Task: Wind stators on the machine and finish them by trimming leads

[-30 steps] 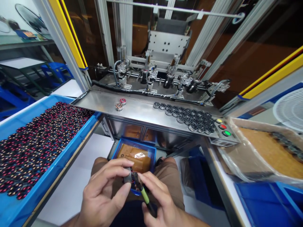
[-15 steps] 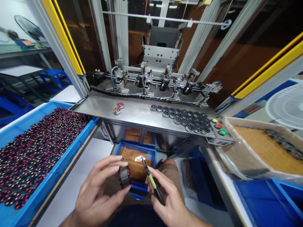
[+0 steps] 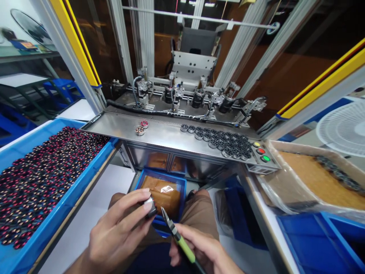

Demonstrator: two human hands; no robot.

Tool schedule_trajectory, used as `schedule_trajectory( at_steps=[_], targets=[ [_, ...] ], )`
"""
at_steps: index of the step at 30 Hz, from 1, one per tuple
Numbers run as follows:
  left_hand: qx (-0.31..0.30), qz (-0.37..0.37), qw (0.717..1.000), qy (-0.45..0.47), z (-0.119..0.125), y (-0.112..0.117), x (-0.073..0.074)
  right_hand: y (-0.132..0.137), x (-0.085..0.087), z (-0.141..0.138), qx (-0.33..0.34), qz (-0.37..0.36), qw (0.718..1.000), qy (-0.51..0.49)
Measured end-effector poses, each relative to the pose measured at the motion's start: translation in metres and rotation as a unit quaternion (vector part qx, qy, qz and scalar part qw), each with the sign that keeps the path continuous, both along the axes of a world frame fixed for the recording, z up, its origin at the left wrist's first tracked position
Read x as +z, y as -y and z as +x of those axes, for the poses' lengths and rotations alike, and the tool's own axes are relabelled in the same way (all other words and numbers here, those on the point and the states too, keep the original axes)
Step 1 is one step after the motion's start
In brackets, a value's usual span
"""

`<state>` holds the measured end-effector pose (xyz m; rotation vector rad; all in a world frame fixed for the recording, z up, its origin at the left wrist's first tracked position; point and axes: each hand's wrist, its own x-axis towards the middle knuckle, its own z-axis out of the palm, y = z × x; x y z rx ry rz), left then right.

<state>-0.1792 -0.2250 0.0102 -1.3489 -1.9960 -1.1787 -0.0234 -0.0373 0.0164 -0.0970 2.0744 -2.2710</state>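
Observation:
My left hand [image 3: 116, 228] pinches a small dark, ring-shaped motor stator [image 3: 152, 210] between its thumb and fingers, which cover much of it. Wrapped round a pair of pliers [image 3: 182, 245] with green and black handles is my right hand [image 3: 199, 239]. The narrow metal jaws point up and left, close to the stator but apart from it. Beneath both hands sits a blue bin [image 3: 185, 186] with a brown wrapped sheet or bag [image 3: 161, 192] inside.
At left stands a long blue tray [image 3: 61, 123] full of wound stators. On the metal ledge [image 3: 164, 140] rest two coppery-red stators [image 3: 139, 131] and many dark rings [image 3: 228, 140]. Buttons [image 3: 265, 158] sit at its right end, beside a plastic-lined box [image 3: 302, 167]. Machine fixtures [image 3: 196, 99] stand behind.
My left fingers have closed further over the stator and turned it. The pliers have moved left and down, their tips now nearer the stator.

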Motion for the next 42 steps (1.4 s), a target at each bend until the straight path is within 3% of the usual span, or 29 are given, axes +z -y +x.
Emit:
schedule_trajectory(
  at_steps=[10, 21, 25, 30, 36, 42],
  targets=[
    [-0.051, 0.057, 0.994, 0.081, 0.002, 0.006, -0.005, 0.005, -0.002, -0.01, 0.007, 0.01, 1.0, 0.028],
    [-0.07, 0.053, 0.991, 0.105, 0.002, 0.009, -0.01, 0.006, -0.012, -0.011, 0.025, -0.029, 0.999, 0.025],
    [-0.071, 0.049, 0.991, 0.104, 0.002, 0.007, -0.009, 0.005, -0.013, -0.013, 0.019, 0.007, 0.999, 0.038],
    [-0.052, 0.039, 0.996, 0.066, 0.001, 0.003, -0.008, 0.001, -0.008, -0.009, -0.047, -0.007, 0.998, 0.049],
    [0.026, -0.023, 0.999, 0.023, 0.004, 0.009, -0.026, -0.005, -0.011, 0.002, -0.068, -0.065, 0.995, 0.021],
    [0.043, 0.024, 0.999, 0.004, 0.004, 0.004, -0.021, -0.005, -0.021, 0.004, -0.072, -0.09, 0.993, 0.036]
  ],
)
